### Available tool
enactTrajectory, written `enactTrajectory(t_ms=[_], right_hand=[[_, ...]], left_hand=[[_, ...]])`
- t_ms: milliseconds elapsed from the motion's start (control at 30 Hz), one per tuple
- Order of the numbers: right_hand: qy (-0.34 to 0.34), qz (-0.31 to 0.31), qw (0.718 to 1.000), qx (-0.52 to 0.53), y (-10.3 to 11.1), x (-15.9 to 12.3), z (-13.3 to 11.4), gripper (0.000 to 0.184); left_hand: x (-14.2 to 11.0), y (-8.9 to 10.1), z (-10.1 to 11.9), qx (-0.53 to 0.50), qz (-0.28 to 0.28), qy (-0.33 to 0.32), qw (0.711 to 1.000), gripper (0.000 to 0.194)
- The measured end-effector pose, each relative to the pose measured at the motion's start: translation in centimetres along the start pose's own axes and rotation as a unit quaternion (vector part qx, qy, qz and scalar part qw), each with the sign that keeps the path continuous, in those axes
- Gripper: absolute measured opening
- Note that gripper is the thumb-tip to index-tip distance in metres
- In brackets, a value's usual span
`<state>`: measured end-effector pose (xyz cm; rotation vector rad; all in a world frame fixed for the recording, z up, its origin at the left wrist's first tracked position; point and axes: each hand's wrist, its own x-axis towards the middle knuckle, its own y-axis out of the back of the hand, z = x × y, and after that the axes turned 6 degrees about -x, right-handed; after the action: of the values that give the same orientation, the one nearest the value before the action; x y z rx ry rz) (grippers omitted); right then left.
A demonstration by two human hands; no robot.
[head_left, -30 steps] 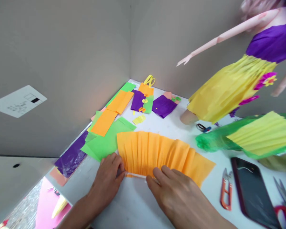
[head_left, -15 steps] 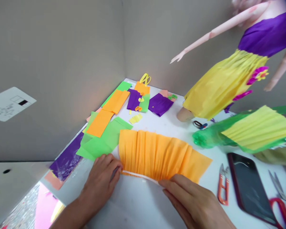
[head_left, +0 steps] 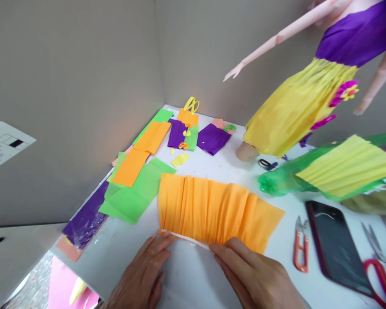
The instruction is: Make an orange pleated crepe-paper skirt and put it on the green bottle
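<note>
1. I see the pleated orange paper lying on the counter, just ahead of both hands, a white strip along its near edge.
2. My left hand lies loosely spread, thumb apart, fingertips by the strip's left end.
3. My right hand has fingers together farther right on the strip; I cannot tell whether they pinch it.
4. Right of that lies a phone.

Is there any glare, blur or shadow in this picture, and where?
In the head view, a pale curved reflection crosses the phone; bright streaks glint on the purple sheet at left; the wall label's small print is too blurred to read; soft shadow lies near the right hand.
</note>
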<state>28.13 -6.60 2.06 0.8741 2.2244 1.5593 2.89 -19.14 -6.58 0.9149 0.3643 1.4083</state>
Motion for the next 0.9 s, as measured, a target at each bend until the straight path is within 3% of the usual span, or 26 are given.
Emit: enactTrajectory(t_ms=[100, 267, 600, 900], right_hand=[[-0.002, 0.013, 1.000, -0.017, 0.1, 0.1, -0.3, 0.033], [0.013, 0.042, 0.999, -0.031, 0.2, 0.4, -0.6, 0.034], [0.008, 0.037, 0.998, -0.054, 0.3, 0.5, -0.2, 0.038], [-0.029, 0.035, 0.998, -0.043, 1.8, -1.1, 1.2, 0.025]], left_hand=[[-0.2, 0.0, -0.8, 0.031, -0.027, -0.048, 0.998, 0.044], [-0.4, -0.3, -1.0, 0.062, -0.044, -0.049, 0.996, 0.041], [0.4, -0.1, -0.7, 0.136, -0.061, -0.069, 0.986, 0.044], [1.5, 0.5, -0.5, 0.185, -0.099, -0.067, 0.976, 0.064]])
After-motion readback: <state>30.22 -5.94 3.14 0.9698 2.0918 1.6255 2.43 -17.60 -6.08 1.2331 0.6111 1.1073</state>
